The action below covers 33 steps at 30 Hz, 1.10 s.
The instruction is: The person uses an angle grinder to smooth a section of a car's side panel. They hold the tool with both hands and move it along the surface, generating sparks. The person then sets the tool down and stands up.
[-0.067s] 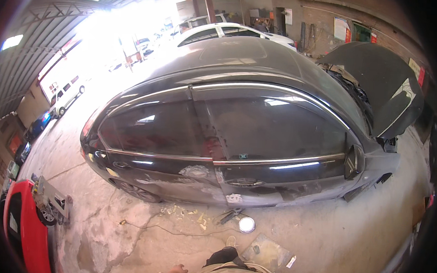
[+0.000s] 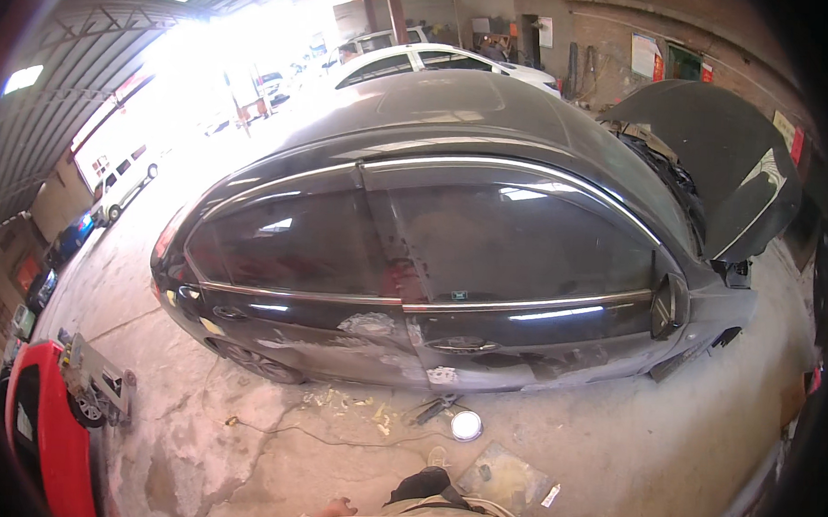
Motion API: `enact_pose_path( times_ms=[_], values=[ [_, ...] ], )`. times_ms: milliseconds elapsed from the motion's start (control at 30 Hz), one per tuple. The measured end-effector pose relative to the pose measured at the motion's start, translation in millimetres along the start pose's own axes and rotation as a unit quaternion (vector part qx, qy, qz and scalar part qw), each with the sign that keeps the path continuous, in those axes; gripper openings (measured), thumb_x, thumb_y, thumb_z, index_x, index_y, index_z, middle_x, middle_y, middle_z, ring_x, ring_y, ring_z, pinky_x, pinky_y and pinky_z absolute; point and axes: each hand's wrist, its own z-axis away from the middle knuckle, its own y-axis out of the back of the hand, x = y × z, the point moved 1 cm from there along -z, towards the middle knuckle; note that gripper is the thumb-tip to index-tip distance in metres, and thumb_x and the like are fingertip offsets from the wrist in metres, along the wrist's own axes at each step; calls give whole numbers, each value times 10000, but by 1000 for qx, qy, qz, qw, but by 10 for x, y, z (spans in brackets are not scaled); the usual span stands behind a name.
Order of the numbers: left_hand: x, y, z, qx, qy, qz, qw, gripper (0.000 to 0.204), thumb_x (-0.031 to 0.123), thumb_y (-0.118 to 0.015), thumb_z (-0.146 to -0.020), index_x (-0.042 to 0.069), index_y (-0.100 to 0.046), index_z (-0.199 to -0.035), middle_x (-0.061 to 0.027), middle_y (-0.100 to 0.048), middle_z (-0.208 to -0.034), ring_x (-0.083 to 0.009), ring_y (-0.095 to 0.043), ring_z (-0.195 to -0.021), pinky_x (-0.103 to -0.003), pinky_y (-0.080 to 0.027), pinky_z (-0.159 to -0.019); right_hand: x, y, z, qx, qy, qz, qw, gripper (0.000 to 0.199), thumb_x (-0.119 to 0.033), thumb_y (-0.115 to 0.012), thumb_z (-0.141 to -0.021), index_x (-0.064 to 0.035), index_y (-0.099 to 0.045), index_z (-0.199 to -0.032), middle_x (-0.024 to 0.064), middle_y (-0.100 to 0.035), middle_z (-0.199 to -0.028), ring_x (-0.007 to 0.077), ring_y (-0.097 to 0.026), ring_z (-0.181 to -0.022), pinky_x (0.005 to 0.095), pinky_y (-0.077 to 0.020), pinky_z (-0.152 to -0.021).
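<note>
At the bottom centre of the frame only my left hand (image 2: 337,508) peeks in; I cannot tell how its fingers sit. Nearest, a round white lid (image 2: 466,425) lies on the floor beside the dark car (image 2: 451,260).

Daylight blown out at the open doorway (image 2: 209,74), upper left. Glare streaks on the car (image 2: 451,251). Rim dark, edges bent.
</note>
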Motion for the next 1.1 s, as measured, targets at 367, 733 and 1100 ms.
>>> enact_pose_path(
  times_ms=[367,733,1100],
  values=[
    [1390,360,145,107,-230,55,966,627,442,-684,-907,98,-582,-1422,-274,-615,-1342,-411,-604,-1233,-478,-478,-1070,153,-157,-33,-7,108,34,994,613,-595,-527,-952,-52,-759,-1114,243,-735,-1087,404,-699,-1077,498,-535,-956],
    [157,-105,482,30,-54,-36,997,565,447,-622,-944,85,-629,-1377,-264,-658,-1313,-393,-638,-1223,-467,-496,-1066,1167,-449,252,-43,3,-19,999,569,-532,-648,-877,-40,-774,-1134,216,-739,-1163,350,-696,-1141,420,-535,-997],
    [313,223,939,25,-69,-7,997,536,423,-602,-973,100,-606,-1400,-218,-668,-1329,-340,-659,-1215,-437,-516,-1036,824,-540,279,-5,37,-32,999,567,-524,-591,-915,-43,-761,-1161,204,-753,-1116,374,-707,-1095,441,-532,-964]
  ],
)
